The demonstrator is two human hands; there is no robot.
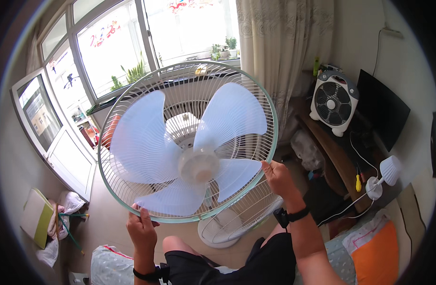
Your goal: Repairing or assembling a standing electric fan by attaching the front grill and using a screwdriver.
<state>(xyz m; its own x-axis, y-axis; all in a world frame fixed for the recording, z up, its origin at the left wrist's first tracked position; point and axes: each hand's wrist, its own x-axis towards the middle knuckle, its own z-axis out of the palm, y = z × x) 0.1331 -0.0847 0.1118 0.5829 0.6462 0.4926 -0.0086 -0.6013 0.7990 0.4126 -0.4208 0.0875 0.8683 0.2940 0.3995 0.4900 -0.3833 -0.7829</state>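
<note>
A large electric fan fills the middle, its pale blue translucent blades set round a whitish hub. Behind the blades curves the wire fan guard, which has a pale green rim. My left hand is closed on the rim at its lower left. On the lower right, my right hand pinches the same rim. A second, loose-looking wire grille slants below the fan, beside my knees. Under it shows part of a round white base on the floor. The fan's motor is mostly hidden behind the blades.
To the right, a desk carries a small box fan, a dark monitor, a yellow-handled screwdriver and a white lamp with trailing cords. A glazed door stands ajar at left. An orange cushion lies lower right.
</note>
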